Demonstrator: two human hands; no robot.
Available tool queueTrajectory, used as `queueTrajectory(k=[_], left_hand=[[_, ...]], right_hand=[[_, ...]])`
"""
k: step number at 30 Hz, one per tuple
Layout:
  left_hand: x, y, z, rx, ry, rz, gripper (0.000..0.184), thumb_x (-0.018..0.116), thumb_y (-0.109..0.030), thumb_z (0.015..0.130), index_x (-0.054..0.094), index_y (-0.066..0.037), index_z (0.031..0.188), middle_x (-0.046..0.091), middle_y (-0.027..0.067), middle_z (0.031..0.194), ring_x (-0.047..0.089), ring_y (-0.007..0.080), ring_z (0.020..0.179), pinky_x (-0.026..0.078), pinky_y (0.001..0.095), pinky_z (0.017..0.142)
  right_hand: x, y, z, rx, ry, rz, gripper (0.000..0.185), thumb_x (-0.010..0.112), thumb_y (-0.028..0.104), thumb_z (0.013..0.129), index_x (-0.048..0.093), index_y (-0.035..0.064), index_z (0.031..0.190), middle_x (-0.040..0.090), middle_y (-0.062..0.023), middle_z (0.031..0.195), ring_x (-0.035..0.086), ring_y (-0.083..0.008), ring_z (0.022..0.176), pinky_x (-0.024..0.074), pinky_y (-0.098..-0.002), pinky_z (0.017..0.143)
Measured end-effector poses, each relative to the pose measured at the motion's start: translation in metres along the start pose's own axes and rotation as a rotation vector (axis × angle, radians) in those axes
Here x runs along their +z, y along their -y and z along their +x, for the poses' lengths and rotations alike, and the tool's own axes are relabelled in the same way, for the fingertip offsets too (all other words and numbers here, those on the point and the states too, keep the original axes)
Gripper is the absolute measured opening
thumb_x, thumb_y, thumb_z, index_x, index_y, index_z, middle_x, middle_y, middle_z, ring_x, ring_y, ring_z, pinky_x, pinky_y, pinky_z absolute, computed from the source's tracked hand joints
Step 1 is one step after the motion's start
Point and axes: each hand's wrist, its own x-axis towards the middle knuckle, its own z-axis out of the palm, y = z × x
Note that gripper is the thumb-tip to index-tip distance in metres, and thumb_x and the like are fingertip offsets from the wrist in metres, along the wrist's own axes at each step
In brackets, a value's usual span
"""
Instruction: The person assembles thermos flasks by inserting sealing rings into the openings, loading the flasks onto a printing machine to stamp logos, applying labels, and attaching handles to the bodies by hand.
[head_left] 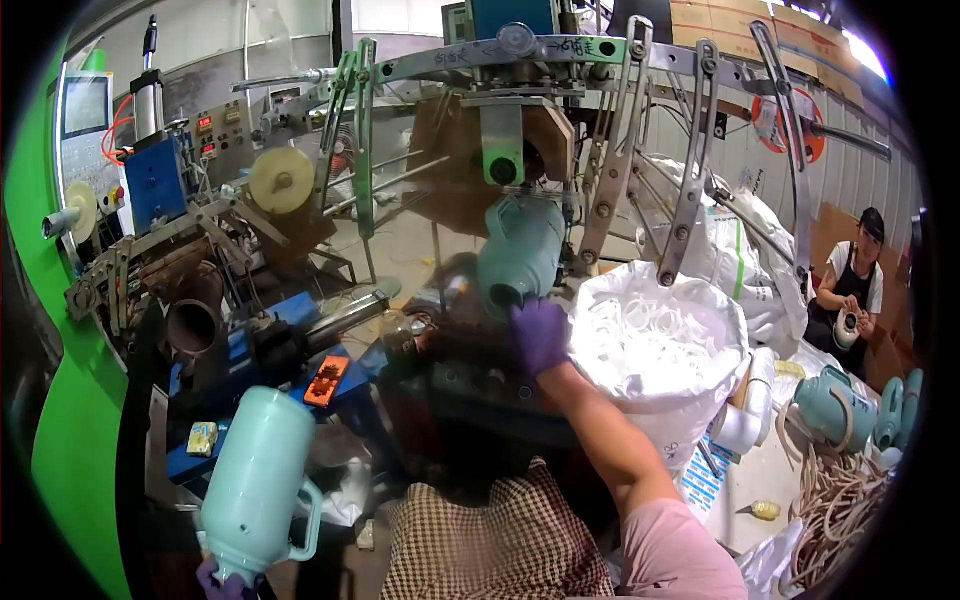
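The near teal jug [262, 460], smooth and handled, lies well left of the white sack [680, 415], neck downward. The far teal jug [525, 250], also handled, tilts just left of the sack.

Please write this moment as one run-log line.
left hand: holding near jug by narrow end | right hand: at lower end of far jug

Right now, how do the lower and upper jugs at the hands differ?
The lower jug has the left hand at its neck; the upper jug has the right hand at its opening. The lower jug's handle is at picture right; the upper jug's is upper left. Both are green.
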Motion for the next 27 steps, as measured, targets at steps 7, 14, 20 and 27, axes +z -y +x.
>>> queueTrajectory(k=[7,14,20,27], left_hand=[[0.113,-0.018,0.055,0.286,0.393,-0.048,0.07,0.08,-0.016,0.068,0.051,-0.004,0.131,0.054,0.0107,0.13,0.055,0.026,0.122,0.043,0.0401,0.11],[0.315,-0.011,0.037,1.394,0.779,0.328,0.038,0.073,-0.005,0.074,0.06,-0.013,0.109,0.06,0.0099,0.121,0.061,0.026,0.115,0.046,0.0476,0.106],[0.387,-0.04,-0.041,2.258,1.091,0.251,0.017,0.072,-0.019,0.077,0.063,-0.019,0.092,0.063,0.0007,0.11,0.06,0.0243,0.116,0.045,0.0577,0.103],[0.38,-0.035,0.001,2.116,0.955,0.112,0.022,0.074,-0.024,0.077,0.062,-0.026,0.095,0.06,-0.0026,0.112,0.057,0.0236,0.12,0.048,0.0614,0.101]], right_hand=[[-0.111,0.004,-0.191,-0.408,-0.419,0.43,0.02,0.077,0.029,0.077,0.064,0.0126,0.079,0.064,-0.0092,0.08,0.061,-0.0272,0.071,0.0487,-0.0409,0.062],[-0.07,-0.037,-0.315,0.42,-0.546,1.503,0.022,0.082,0.02,0.064,0.066,0.0064,0.069,0.068,-0.0118,0.078,0.065,-0.0291,0.071,0.0538,-0.0381,0.077],[-0.097,-0.047,-0.277,-0.016,-0.036,1.567,0.033,0.092,0.024,0.061,0.065,0.0078,0.067,0.063,-0.0061,0.07,0.062,-0.023,0.067,0.046,-0.0347,0.061],[-0.082,-0.017,-0.252,-0.193,0.031,1.655,0.034,0.094,0.023,0.061,0.064,0.0079,0.067,0.062,-0.0054,0.069,0.061,-0.0218,0.065,0.0448,-0.0332,0.059]])
